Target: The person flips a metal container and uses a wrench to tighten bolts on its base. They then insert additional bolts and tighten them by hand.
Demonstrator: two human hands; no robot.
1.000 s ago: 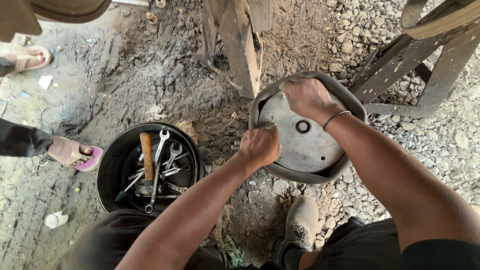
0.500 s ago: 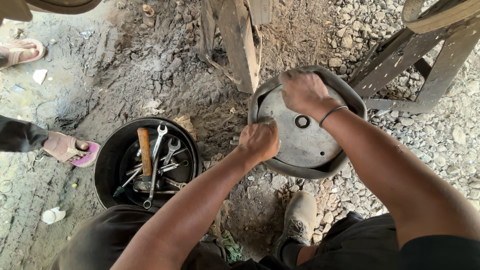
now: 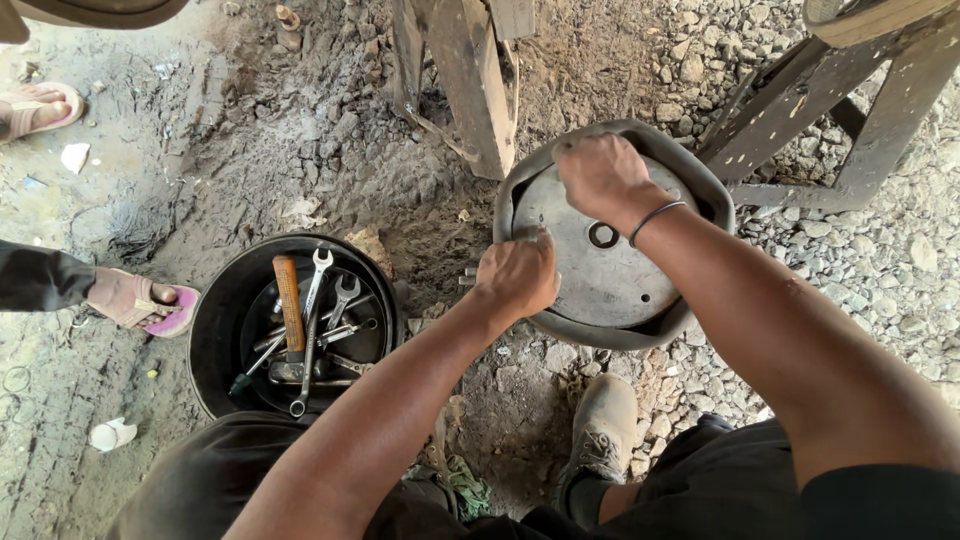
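Observation:
A small wheel lies flat on the dirt: a grey metal rim disc with a centre hole, ringed by a dark rubber tyre. My left hand is closed on the near-left edge, where tyre meets rim. My right hand, a thin metal bangle on its wrist, presses on the far part of the disc with fingers curled over the tyre's edge. Whether either hand holds a small tool is hidden.
A black round tub to the left holds several spanners and a wooden-handled hammer. Another person's sandalled foot stands beside it. A wooden post rises behind the wheel, a metal frame at the right. My boot rests on gravel.
My right hand has shifted slightly along the far edge of the wheel. My left hand stays gripping the near-left edge. The view has drifted a little.

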